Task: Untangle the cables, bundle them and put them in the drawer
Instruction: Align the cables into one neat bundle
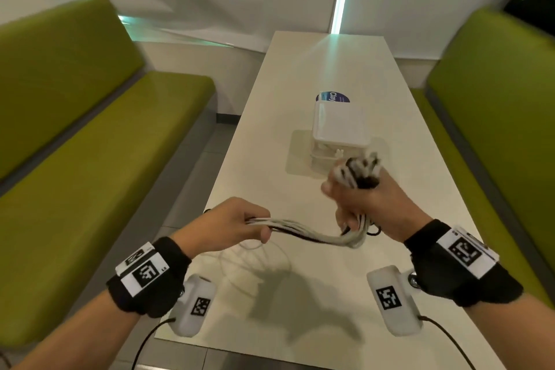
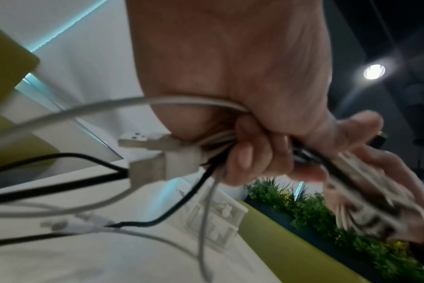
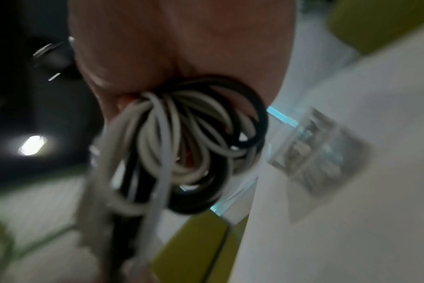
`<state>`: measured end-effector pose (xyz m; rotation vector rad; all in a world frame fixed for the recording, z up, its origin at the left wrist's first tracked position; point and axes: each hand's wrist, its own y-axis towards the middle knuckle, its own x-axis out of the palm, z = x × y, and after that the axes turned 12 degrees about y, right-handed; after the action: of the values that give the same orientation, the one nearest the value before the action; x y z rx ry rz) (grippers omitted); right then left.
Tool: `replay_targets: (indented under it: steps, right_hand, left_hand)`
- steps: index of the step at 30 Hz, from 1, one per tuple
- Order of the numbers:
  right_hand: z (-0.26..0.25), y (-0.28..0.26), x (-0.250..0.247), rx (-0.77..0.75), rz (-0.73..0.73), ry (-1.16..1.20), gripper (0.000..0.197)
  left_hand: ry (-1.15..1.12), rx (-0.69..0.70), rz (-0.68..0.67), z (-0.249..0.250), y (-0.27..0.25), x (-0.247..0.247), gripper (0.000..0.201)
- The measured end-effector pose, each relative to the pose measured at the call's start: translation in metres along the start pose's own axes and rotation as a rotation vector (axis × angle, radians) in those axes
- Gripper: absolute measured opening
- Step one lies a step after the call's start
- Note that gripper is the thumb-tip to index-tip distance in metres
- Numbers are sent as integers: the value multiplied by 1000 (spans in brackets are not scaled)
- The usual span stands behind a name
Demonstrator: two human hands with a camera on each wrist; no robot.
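A bundle of white and black cables (image 1: pixel 312 234) stretches between my two hands above the table. My left hand (image 1: pixel 240 224) grips one end of the strands; in the left wrist view its fingers (image 2: pixel 245 153) curl round them, and USB plugs (image 2: pixel 155 151) and loose ends dangle below. My right hand (image 1: pixel 357 195) grips the coiled part, whose loops (image 1: pixel 360 171) stick out above the fist and show as white and black coils (image 3: pixel 196 145) in the right wrist view. A small white drawer box (image 1: pixel 339 129) stands just beyond the right hand.
The long white table (image 1: pixel 315 69) runs away from me between two green benches (image 1: pixel 75 144) (image 1: pixel 495 99). A thin white cable loop (image 1: pixel 258 267) lies on the table under my hands. A blue round label (image 1: pixel 333 97) lies behind the drawer box.
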<state>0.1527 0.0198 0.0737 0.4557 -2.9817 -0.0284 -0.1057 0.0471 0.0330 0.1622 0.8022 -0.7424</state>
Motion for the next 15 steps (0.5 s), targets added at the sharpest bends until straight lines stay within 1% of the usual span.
replay_targets:
  steps: [1, 3, 4, 6, 8, 10, 12, 13, 15]
  right_hand:
    - [0, -1, 3, 48, -62, -148, 35]
    - [0, 1, 11, 90, -135, -305, 42]
    - [1, 4, 14, 84, -130, -337, 43]
    - [3, 8, 19, 56, -104, -374, 43]
    - [6, 9, 25, 45, -106, -368, 36]
    - [10, 9, 31, 13, -102, -347, 25]
    - [14, 9, 31, -19, -79, -301, 16]
    - [14, 9, 29, -4, -84, -238, 14]
    - [13, 10, 26, 47, -149, -112, 29]
  left_hand:
    - [-4, 25, -18, 4, 0, -3, 39]
    - [1, 70, 11, 13, 2, -8, 26]
    - [25, 85, 45, 18, 3, -10, 21]
    - [145, 118, 104, 26, 6, -14, 18]
    - [328, 173, 121, 35, 10, -16, 14]
    - [492, 232, 132, 42, 16, -18, 18]
    - [562, 269, 186, 49, 19, -17, 22]
    - [574, 291, 227, 50, 21, -16, 24]
    - [578, 321, 301, 52, 25, -13, 27]
